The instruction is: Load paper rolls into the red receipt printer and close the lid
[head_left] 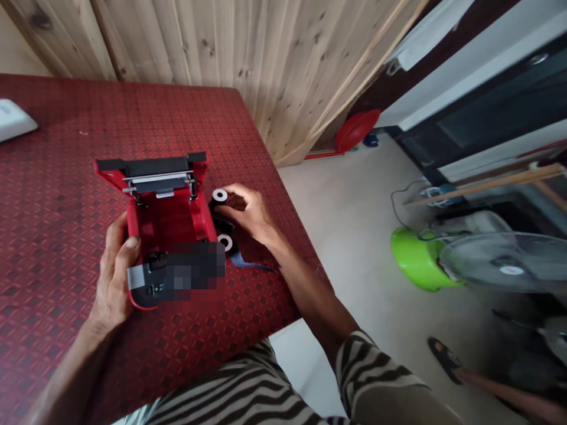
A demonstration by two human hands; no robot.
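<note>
A red and black printer-like machine (170,221) stands on the table with its hinged lid (155,177) raised, so its red inner bay shows. Wrapped round the machine's left wall is my left hand (114,271), its thumb on the rim. Just off the right wall, my right hand (250,215) pinches a black ribbon roll (220,196) with a white core. A second ribbon roll (225,242) sits nearer to me, a loose dark strip trailing from it to the right. The machine's front part is pixelated.
The table (57,206) has a red patterned cover and ends at the right. A white object (15,120) lies at far left. Wood panelling rises behind. On the floor at right are a green tub (411,262), a fan (509,262) and a person's foot (444,359).
</note>
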